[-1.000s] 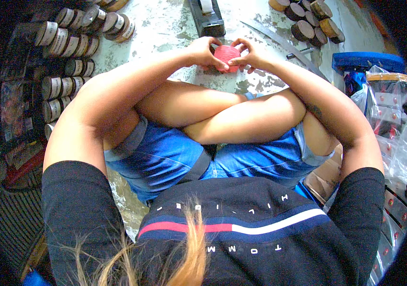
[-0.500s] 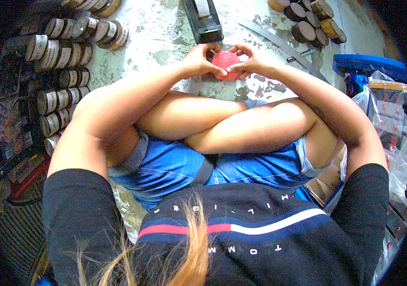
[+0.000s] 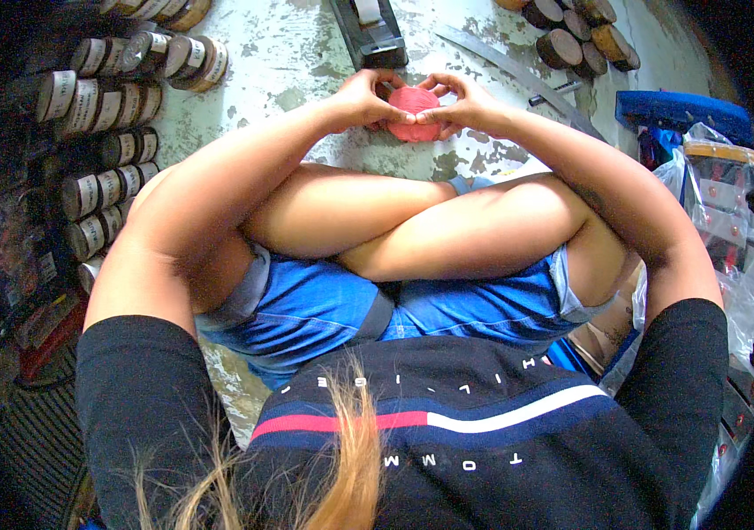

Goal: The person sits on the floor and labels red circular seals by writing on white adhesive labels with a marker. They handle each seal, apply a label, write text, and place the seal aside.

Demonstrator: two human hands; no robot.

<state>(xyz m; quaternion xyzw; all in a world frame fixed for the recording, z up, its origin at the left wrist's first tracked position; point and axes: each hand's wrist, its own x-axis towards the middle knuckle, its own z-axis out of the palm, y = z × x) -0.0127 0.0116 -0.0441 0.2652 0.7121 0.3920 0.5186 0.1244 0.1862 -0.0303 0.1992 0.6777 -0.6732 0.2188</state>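
Observation:
My left hand and my right hand are curled round a red, finely ridged round object, thumbs meeting at its middle. It is held close over the worn, mottled pale floor, beyond my crossed bare legs. Just past my hands stands a black tape dispenser with a white roll in it. To the right lie a long metal ruler and a thin dark pen-like tool.
Several labelled round containers are stacked in rows at left. Several dark and tan discs or cylinders sit at back right. A blue padded object and plastic-wrapped drawers are at the right edge, a dark rack at the far left.
Both hands stay gripped on the red object, with only small shifts of the fingers and arms. The whole view has shifted slightly.

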